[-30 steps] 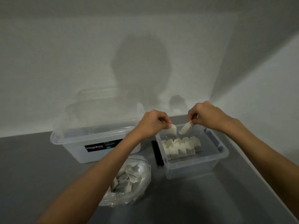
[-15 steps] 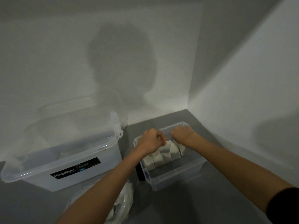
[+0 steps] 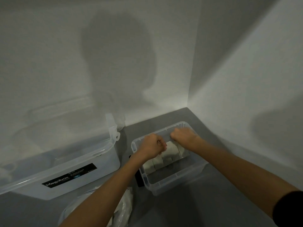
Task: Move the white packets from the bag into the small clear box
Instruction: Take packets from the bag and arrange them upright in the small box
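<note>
The small clear box (image 3: 173, 183) stands on the grey surface at centre right, with a row of several white packets (image 3: 170, 153) standing inside it. Both my hands reach into the box. My left hand (image 3: 152, 147) has its fingers curled over the left end of the row, at a packet there. My right hand (image 3: 183, 135) is curled at the far right end of the row; what its fingers hold is hidden under the hand. The clear plastic bag (image 3: 124, 208) with white packets lies at the bottom, partly hidden under my left forearm.
A large clear lidded storage box (image 3: 65, 163) with a black label stands at the left against the wall. A flat black object (image 3: 138, 178) lies between the two boxes. White walls meet in a corner just behind the small box. Grey surface stretches to the right.
Both hands came down from above the small box with a packet each and now sit low inside it at the row. The view has swung to the right and tilted up.
</note>
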Tool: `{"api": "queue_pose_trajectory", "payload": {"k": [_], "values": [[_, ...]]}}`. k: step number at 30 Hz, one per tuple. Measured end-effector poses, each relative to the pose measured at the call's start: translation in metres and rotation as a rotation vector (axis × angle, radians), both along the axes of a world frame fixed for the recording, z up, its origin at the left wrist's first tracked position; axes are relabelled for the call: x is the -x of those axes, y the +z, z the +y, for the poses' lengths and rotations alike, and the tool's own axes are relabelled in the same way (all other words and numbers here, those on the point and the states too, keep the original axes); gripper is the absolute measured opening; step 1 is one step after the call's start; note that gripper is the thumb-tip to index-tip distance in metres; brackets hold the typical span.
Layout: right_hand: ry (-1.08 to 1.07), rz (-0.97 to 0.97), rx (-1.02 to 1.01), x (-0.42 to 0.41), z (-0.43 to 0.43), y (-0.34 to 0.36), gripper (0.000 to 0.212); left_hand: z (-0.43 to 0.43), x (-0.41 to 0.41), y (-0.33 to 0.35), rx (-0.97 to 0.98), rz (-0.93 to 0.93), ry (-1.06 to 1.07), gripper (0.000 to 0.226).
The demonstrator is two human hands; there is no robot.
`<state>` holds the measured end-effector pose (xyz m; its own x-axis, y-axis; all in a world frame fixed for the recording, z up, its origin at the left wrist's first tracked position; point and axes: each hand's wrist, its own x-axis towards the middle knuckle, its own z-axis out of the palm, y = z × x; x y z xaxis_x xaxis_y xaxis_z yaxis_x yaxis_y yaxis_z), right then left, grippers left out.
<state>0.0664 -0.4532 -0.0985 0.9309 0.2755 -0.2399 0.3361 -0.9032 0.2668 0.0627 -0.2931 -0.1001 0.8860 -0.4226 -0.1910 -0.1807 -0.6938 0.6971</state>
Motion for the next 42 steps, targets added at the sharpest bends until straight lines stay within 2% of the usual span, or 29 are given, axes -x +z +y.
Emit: {"api": "queue_pose_trajectory", "payload": {"k": [6,9,13,19,23,26,33,38,42], "values": [[-0.136,-0.131,-0.299,-0.002,-0.017,0.027,0.022,-0.024,-0.005,-0.001,-0.006,0.020,-0.070,0.008],[-0.174,-0.191,-0.387,0.007,-0.030,0.043,0.022,-0.047,-0.005,-0.005,-0.043,0.060,-0.135,0.009],[-0.196,-0.218,-0.416,0.024,-0.040,0.049,0.021,-0.072,-0.006,-0.020,-0.148,0.009,-0.193,0.014],[-0.249,-0.225,-0.467,0.040,-0.053,0.041,0.023,-0.091,-0.020,-0.044,-0.359,-0.049,-0.145,0.026],[-0.270,-0.233,-0.482,0.043,-0.059,0.040,0.023,-0.102,-0.031,-0.052,-0.594,0.026,-0.199,0.043],[-0.269,-0.225,-0.487,0.043,-0.058,0.041,0.023,-0.105,-0.035,-0.056,-0.629,0.043,-0.150,0.046],[-0.261,-0.194,-0.481,0.042,-0.049,0.048,0.021,-0.082,-0.019,-0.054,-0.303,-0.166,-0.099,0.019],[-0.229,-0.230,-0.487,0.045,-0.039,0.063,0.020,-0.054,-0.005,0.001,-0.022,-0.196,-0.115,0.010],[-0.154,-0.252,-0.534,0.047,-0.018,0.082,0.019,-0.008,0.010,0.043,0.094,-0.150,-0.132,0.010]]}}
